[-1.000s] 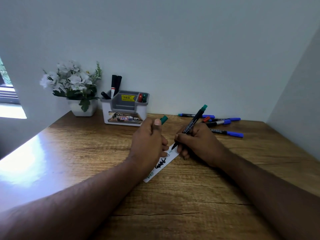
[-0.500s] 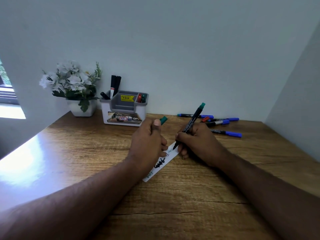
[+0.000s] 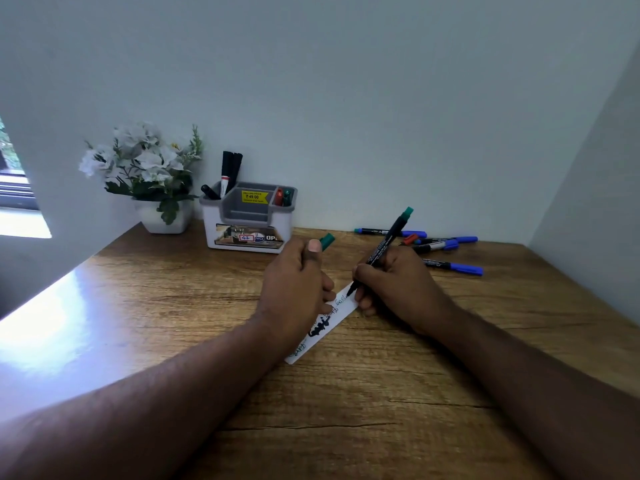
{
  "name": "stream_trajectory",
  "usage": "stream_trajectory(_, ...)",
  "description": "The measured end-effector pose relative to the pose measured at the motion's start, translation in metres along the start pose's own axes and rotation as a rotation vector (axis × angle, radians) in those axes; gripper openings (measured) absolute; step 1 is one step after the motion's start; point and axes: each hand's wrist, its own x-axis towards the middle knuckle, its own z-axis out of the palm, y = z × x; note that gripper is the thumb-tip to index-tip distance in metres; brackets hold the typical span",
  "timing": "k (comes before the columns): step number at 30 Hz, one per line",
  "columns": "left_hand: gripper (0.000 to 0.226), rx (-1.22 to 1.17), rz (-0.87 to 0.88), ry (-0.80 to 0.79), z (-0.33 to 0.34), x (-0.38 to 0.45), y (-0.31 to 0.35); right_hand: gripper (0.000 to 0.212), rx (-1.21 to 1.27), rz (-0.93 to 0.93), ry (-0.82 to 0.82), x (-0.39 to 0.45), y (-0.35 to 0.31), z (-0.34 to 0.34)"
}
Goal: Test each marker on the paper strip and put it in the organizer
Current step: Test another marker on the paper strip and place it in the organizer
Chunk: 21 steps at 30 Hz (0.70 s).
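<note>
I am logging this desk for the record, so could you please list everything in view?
Paper strip: one, white with scribbles, desk centre.
Green marker: one, black, tip on strip.
Green cap: one, above left thumb.
Organizer: one, white and grey, at the back, markers inside.
Loose markers: several, mostly blue-capped, back right.
Flower pot: one, white, left of organizer.
Desk: one, wooden.
Left hand: holds cap, rests on strip.
Right hand: grips marker.
</note>
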Motion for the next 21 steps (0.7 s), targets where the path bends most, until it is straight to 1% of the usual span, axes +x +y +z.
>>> stream_trajectory(4, 0.024, -0.020, 0.001, 0.001, 0.0003, -0.0006, -0.0001, 0.018, -0.047, -0.079, -0.083, -0.0039, -0.0009, 0.0015)
stream_trajectory(10, 0.022, -0.018, -0.013, -0.007, 0.0005, -0.0004, 0.0006, 0.019, 0.018, -0.033, 0.048, -0.0001, 0.0016, 0.0013)
stream_trajectory(13, 0.020, 0.000, -0.015, -0.010, 0.0000, -0.0003, 0.0000, 0.020, 0.071, -0.040, 0.038, -0.0012, 0.0016, 0.0006)
stream_trajectory(21, 0.016, 0.026, -0.017, -0.013, 0.0000, 0.0004, 0.0000, 0.021, 0.040, -0.042, -0.019, 0.0010, 0.0037, 0.0002)
